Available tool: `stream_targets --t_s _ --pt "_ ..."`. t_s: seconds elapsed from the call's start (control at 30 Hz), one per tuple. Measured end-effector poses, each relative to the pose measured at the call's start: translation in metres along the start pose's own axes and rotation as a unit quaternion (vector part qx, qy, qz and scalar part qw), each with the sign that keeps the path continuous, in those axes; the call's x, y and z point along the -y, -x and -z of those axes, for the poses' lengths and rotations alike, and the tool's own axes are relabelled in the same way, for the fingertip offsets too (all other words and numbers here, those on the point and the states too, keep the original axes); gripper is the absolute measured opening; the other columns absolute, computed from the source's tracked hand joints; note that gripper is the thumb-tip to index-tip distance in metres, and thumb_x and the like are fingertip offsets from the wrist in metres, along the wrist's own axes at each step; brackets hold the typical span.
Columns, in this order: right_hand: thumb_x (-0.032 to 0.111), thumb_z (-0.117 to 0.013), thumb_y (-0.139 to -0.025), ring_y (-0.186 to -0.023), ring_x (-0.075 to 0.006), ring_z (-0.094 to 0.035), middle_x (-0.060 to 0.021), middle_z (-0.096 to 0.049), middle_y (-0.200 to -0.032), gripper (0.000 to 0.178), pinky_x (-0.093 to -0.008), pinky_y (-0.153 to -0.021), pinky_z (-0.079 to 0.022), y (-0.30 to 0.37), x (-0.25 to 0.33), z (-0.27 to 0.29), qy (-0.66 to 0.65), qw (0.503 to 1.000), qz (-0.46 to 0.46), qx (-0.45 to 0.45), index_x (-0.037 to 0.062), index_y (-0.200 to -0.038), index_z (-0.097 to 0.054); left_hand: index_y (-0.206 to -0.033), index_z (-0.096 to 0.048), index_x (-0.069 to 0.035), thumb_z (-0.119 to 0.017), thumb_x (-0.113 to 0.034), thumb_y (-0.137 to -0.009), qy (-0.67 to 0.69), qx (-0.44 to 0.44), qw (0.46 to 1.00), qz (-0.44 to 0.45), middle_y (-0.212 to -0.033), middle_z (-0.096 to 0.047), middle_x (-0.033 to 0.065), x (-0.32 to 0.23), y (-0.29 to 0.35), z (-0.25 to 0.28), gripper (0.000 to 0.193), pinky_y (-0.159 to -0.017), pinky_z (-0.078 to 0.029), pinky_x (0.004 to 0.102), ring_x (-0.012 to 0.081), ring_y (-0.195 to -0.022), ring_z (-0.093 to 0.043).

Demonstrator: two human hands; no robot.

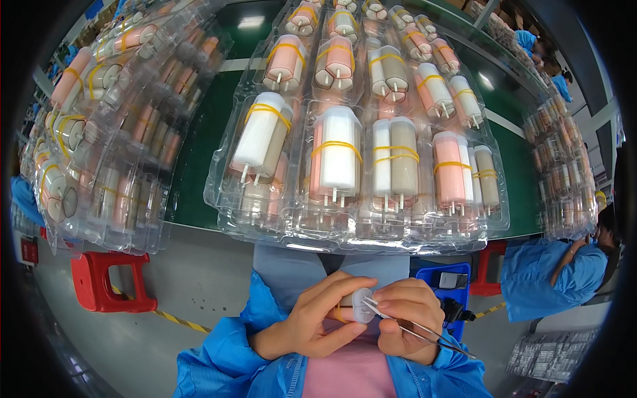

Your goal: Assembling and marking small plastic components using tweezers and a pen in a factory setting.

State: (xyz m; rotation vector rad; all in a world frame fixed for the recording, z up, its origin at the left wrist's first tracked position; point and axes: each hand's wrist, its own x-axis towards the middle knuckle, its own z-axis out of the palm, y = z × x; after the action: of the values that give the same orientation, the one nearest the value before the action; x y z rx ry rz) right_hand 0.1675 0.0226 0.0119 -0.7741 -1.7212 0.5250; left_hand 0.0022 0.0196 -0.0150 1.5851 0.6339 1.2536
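Observation:
My left hand (302,328) is closed around a small bundle of cylinders (342,314), with pink and a bit of yellow band showing between the fingers. A round translucent end (361,306) of the bundle faces my right hand. Thumb and fingers of my right hand (413,315) pinch a pair of metal tweezers (434,339). Their tips touch or nearly touch that translucent end; exact contact cannot be made out. Beyond my hands, a clear plastic tray (318,244) holds similar banded bundles (337,156) in white, pink and grey, with thin white stems.
Stacked trays of bundles rise at left (119,199) and right (564,172) on the green tabletop (192,189). A red stool (93,285) stands left. A blue crate (430,273) with dark items sits right of my lap, near a co-worker's blue sleeve (580,272).

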Motion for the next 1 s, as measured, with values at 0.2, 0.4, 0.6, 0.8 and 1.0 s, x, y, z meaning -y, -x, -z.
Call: stream_targets --t_s 0.2,0.4,0.6,0.8,1.0 --pt "0.021 -0.071 -0.082 -0.068 -0.0253 -0.065 -0.0131 -0.066 -0.082 0.022 -0.0302 -0.057 -0.053 0.0018 0.0001 -0.0005 -0.012 1.0 -0.006 -0.013 0.0011 -0.088 -0.065 -0.121 -0.049 0.01 -0.067 -0.007 -0.076 -0.008 -0.003 1.0 -0.008 -0.095 -0.056 0.0191 -0.0018 -0.0013 -0.0003 0.051 -0.069 -0.047 0.0319 0.0271 -0.08 -0.057" --pt "0.02 -0.071 -0.082 -0.068 -0.0258 -0.066 -0.0131 -0.066 -0.082 0.022 -0.0303 -0.056 -0.052 0.0008 -0.0001 -0.0009 0.002 1.0 0.006 -0.009 0.0005 -0.088 -0.064 -0.119 -0.05 0.011 -0.067 -0.013 -0.076 -0.013 -0.009 1.0 -0.011 -0.095 -0.057 0.0191 0.0024 0.0005 -0.0016 0.052 -0.066 -0.045 0.0292 0.0237 -0.078 -0.056" --pt "0.018 -0.071 -0.081 -0.068 -0.0259 -0.066 -0.013 -0.066 -0.082 0.019 -0.0312 -0.056 -0.052 0.0007 0.0004 0.0 0.018 1.0 0.019 0.004 0.0008 -0.088 -0.064 -0.119 -0.05 0.012 -0.067 -0.015 -0.076 -0.024 -0.013 0.999 -0.019 -0.094 -0.057 0.019 0.0043 0.001 -0.0023 0.053 -0.065 -0.044 0.028 0.0218 -0.076 -0.055" --pt "0.014 -0.069 -0.082 -0.067 -0.0254 -0.066 -0.0124 -0.066 -0.082 0.015 -0.031 -0.056 -0.052 0.0006 0.0021 -0.0008 0.023 1.0 0.005 -0.001 0.0009 -0.086 -0.064 -0.118 -0.051 0.011 -0.066 -0.014 -0.075 -0.029 -0.01 0.999 -0.012 -0.093 -0.058 0.0189 0.0028 0.0008 -0.0018 0.053 -0.063 -0.044 0.028 0.0216 -0.075 -0.056" --pt "0.012 -0.068 -0.082 -0.065 -0.0246 -0.065 -0.0125 -0.066 -0.081 0.013 -0.0302 -0.055 -0.052 0.0022 0.0018 -0.0016 0.014 1.0 -0.005 -0.012 0.0011 -0.085 -0.064 -0.118 -0.051 0.011 -0.067 -0.014 -0.074 -0.03 -0.013 0.999 -0.018 -0.093 -0.058 0.0189 0.0037 0.001 -0.0029 0.052 -0.063 -0.044 0.0278 0.0217 -0.074 -0.056"
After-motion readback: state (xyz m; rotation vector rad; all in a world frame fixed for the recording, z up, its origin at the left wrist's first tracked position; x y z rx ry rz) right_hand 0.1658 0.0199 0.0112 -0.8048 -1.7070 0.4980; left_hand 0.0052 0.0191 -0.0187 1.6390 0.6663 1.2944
